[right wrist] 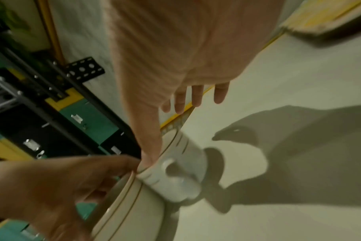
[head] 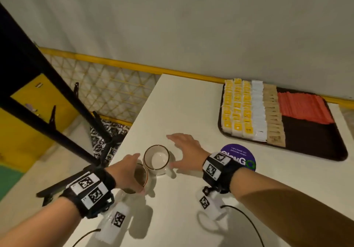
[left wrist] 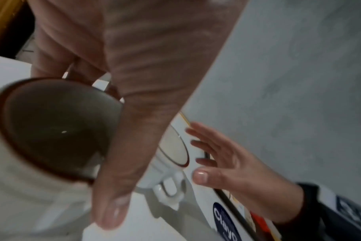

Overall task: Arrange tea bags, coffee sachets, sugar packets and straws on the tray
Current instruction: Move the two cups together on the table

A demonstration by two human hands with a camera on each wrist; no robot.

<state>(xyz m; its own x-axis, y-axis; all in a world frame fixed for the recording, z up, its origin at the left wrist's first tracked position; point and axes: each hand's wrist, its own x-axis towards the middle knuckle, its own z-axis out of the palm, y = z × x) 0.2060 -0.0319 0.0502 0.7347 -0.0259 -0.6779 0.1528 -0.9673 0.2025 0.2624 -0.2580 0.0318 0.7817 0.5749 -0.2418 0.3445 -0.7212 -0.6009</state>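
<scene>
I see the dark rectangular tray (head: 314, 143) near the worktop's far right corner, already well filled: yellow-labelled tea bags (head: 237, 107) in rows at its left end, then a column of white packets (head: 258, 109), a column of brown paper sachets (head: 274, 116), and a block of red stick sachets (head: 304, 107) at the far right. The tray's near right part is bare and I spot no straws, so I judge those are left.

My left hand (head: 128, 172) curls round a cream mug with a dark inside (head: 140, 175) near the worktop's left edge. My right hand (head: 188, 151) is spread flat, fingers straight, holding nothing, just beside a white mug with a thin dark rim line (head: 156, 159).

Only the head view shows the tray's rows; the left wrist view shows the white mug's handle (left wrist: 171, 187) facing my right thumb.
</scene>
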